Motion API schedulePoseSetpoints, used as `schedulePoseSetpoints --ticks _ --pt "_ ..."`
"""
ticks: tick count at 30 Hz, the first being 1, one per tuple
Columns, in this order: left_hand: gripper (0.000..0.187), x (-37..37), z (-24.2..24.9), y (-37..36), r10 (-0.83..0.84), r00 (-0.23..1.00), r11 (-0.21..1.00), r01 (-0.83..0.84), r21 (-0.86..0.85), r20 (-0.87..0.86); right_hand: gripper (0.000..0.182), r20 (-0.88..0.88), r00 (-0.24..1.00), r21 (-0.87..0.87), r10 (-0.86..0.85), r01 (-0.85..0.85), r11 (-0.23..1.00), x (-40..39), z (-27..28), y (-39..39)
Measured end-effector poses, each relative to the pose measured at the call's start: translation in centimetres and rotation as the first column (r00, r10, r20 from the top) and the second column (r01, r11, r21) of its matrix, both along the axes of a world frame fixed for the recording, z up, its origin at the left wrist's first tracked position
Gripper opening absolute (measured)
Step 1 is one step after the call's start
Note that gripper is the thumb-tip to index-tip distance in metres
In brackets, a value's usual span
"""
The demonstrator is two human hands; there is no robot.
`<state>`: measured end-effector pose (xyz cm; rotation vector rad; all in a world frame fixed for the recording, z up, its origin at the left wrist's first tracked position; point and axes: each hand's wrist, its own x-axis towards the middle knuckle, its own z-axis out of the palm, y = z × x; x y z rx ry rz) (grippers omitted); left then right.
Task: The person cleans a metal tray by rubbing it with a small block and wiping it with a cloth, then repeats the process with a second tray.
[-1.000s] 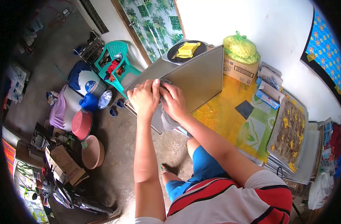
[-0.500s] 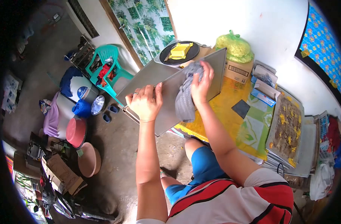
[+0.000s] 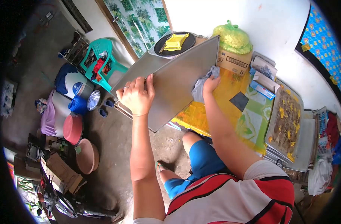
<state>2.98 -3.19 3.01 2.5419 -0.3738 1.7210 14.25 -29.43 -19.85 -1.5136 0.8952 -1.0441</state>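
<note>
A large flat grey metal tray [image 3: 178,84] stands tilted over the table's left end. My left hand [image 3: 136,98] is closed over its upper left edge, the thumb on the near face. In my right hand [image 3: 211,85] is a bunched grey cloth [image 3: 201,86], against or close to the tray's right edge; exact contact is hard to make out. Behind the tilted tray, another grey metal sheet [image 3: 135,71] shows in part. Beyond it lies a yellow plastic piece [image 3: 175,42] on a round black plate [image 3: 185,47].
The table has a yellow-stained cover [image 3: 226,87] with a dark square [image 3: 239,101] on it. A cardboard box [image 3: 233,61] bears a bag of yellow pieces [image 3: 233,38]. Stacked trays [image 3: 286,127] are at right. A green chair [image 3: 103,46] and basins [image 3: 87,156] stand left.
My right hand has moved the cloth down and right across the tray, from its upper middle to the right edge. My left hand keeps its hold; the view has shifted slightly.
</note>
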Motion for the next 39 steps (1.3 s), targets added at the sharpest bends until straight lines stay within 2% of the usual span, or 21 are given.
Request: schedulePoseSetpoints --ticks 5,7,8,9,10,12,13,15,17,18,19,20,23,24,26,28,31,35,36,37,39 --pt "0.037 0.7 -0.3 0.1 0.062 0.998 0.998 -0.062 0.005 0.005 0.031 -0.232 0.971 0.164 0.062 -0.024 0.986 -5.8 -3.1 12.6" --pt "0.037 0.5 -0.2 -0.1 0.110 0.993 0.994 -0.110 -0.001 -0.034 0.045 -0.246 0.936 0.310 0.252 -0.170 0.936 -10.0 -2.7 19.3" --pt "0.037 0.4 -0.1 -0.3 0.132 0.990 0.991 -0.132 0.002 -0.050 0.054 -0.291 0.916 0.229 0.276 -0.213 0.950 -11.0 -5.1 23.1" --pt "0.036 0.2 -0.2 -0.4 0.132 0.990 0.991 -0.132 0.004 -0.050 0.059 -0.234 0.877 0.377 0.419 -0.315 0.871 -13.0 -5.2 25.9" --pt "0.035 0.0 -0.1 -0.5 0.128 0.990 0.992 -0.127 0.016 -0.057 0.055 -0.284 0.854 0.284 0.435 -0.359 0.889 -14.6 -5.8 29.2" --pt "0.033 -0.7 -0.1 -0.5 0.119 0.990 0.992 -0.117 0.036 -0.071 0.049 0.068 0.475 0.461 0.878 -0.795 0.394 -17.5 -9.7 33.7" --pt "0.034 -1.0 -0.2 -0.6 0.107 0.991 0.994 -0.105 0.037 -0.078 0.046 0.141 0.275 0.570 0.951 -0.808 0.149 -19.3 -9.7 34.2" --pt "0.035 -1.3 0.0 -0.4 0.085 0.993 0.996 -0.082 0.040 -0.083 0.042 0.177 0.090 0.567 0.980 -0.823 -0.026 -22.3 -4.5 32.7" --pt "0.035 -1.6 0.1 0.0 0.083 0.991 0.996 -0.078 0.046 -0.107 0.041 0.056 0.145 0.370 0.988 -0.922 0.115 -23.9 -1.9 30.2" --pt "0.034 -1.6 0.1 0.3 0.082 0.990 0.996 -0.077 0.046 -0.118 0.049 -0.136 0.397 0.056 0.908 -0.912 0.407 -23.8 -3.7 29.8" --pt "0.033 -1.6 0.1 0.6 0.064 0.986 0.997 -0.058 0.045 -0.155 0.062 0.061 0.262 0.186 0.963 -0.951 0.247 -23.7 1.3 24.6" --pt "0.033 -1.4 0.2 1.1 0.046 0.980 0.998 -0.039 0.041 -0.191 0.064 0.182 0.313 0.254 0.932 -0.931 0.263 -23.1 2.2 21.6" --pt "0.032 -1.0 0.6 2.0 -0.008 0.937 1.000 0.010 0.005 -0.349 0.045 0.377 0.653 0.094 0.658 -0.733 0.674 -18.4 3.8 13.2" --pt "0.033 -0.8 0.8 2.2 -0.029 0.913 1.000 0.027 -0.010 -0.407 0.043 0.498 0.651 0.138 0.573 -0.712 0.689 -17.0 4.9 10.1" --pt "0.031 -0.2 1.0 2.4 -0.065 0.886 0.998 0.053 -0.040 -0.460 0.042 0.444 0.813 0.071 0.376 -0.450 0.890 -12.6 4.7 3.9" --pt "0.029 0.5 0.9 2.4 -0.122 0.888 0.992 0.100 -0.074 -0.443 0.044 0.779 0.627 0.360 0.028 -0.482 0.799 -11.1 8.5 1.6" --pt "0.030 1.1 1.1 1.8 -0.137 0.885 0.991 0.121 -0.065 -0.445 0.050 0.382 0.924 0.091 0.028 -0.067 0.994 -6.8 6.1 1.2" --pt "0.030 2.0 1.2 1.5 -0.099 0.872 0.995 0.076 -0.069 -0.479 0.054 0.320 0.927 -0.206 0.195 -0.133 0.970 -8.1 6.4 11.7" --pt "0.030 1.9 1.2 1.4 -0.080 0.869 0.996 0.055 -0.065 -0.488 0.055 0.477 0.820 -0.145 0.318 -0.283 0.948 -9.3 6.4 16.2" --pt "0.030 1.7 1.1 1.3 -0.061 0.863 0.998 0.034 -0.062 -0.501 0.058 0.321 0.827 -0.367 0.461 -0.339 0.866 -10.1 3.0 19.7" --pt "0.030 1.1 1.2 0.6 0.006 0.859 0.998 -0.038 -0.052 -0.512 0.054 -0.182 0.739 -0.699 0.648 -0.561 0.444 -14.0 0.4 24.1"
